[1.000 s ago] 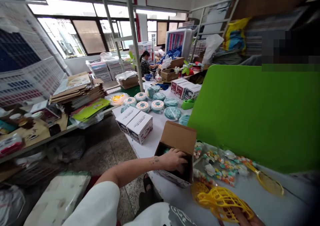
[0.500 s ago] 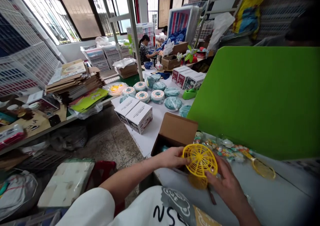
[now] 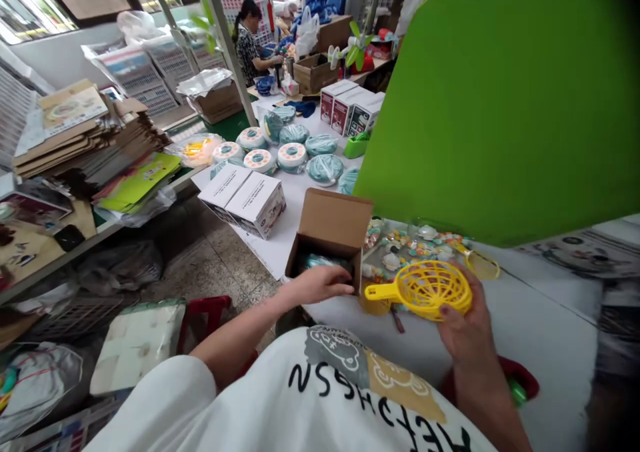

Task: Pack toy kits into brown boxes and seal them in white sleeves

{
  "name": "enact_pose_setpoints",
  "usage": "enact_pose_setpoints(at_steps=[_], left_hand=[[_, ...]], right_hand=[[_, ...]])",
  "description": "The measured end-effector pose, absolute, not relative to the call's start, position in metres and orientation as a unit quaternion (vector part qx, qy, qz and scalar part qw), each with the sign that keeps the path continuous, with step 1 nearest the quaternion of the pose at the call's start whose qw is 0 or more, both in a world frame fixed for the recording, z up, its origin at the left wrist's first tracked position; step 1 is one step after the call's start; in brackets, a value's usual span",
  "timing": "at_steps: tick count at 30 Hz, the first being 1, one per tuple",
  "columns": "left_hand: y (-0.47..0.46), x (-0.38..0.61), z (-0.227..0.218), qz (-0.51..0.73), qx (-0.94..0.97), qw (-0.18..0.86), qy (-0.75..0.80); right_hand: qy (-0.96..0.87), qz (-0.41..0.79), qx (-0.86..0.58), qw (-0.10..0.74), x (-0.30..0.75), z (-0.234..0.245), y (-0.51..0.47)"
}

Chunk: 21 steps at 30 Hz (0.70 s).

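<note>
Left hand (image 3: 323,284) moves from yellow mesh scoop (image 3: 440,299) to open carton (image 3: 333,224), fingers loosely extended; right hand (image 3: 467,324) grips scoop.

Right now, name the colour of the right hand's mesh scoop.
The mesh scoop is yellow, in the head view.

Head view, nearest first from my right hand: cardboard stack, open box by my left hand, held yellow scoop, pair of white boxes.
1. Yellow scoop, in the right hand
2. Open box, left of it
3. Pair of white boxes, farther left
4. Cardboard stack, far left
</note>
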<state>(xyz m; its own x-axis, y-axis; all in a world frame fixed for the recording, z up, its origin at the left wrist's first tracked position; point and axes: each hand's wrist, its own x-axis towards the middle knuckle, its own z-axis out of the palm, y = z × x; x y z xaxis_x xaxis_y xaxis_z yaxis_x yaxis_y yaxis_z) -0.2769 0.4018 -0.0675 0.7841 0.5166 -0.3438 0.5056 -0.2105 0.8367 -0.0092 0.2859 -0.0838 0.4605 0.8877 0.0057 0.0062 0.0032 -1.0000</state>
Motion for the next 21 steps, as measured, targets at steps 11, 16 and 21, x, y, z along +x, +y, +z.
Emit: enact_pose_setpoints(at_steps=[11,16,21], left_hand=[[0.387,-0.281,-0.124,-0.177,0.893,0.192,0.367],[0.386,-0.253,-0.118,-0.122,0.872,0.251,0.402],[0.389,-0.239,-0.085,0.064,0.752,0.581,0.305]], right_hand=[[-0.243,0.387,-0.661,0.596,0.013,-0.109,0.247],[-0.269,0.419,-0.638,0.588,0.002,-0.099,0.248],[-0.430,0.376,-0.657,0.492,-0.014,-0.082,0.260]])
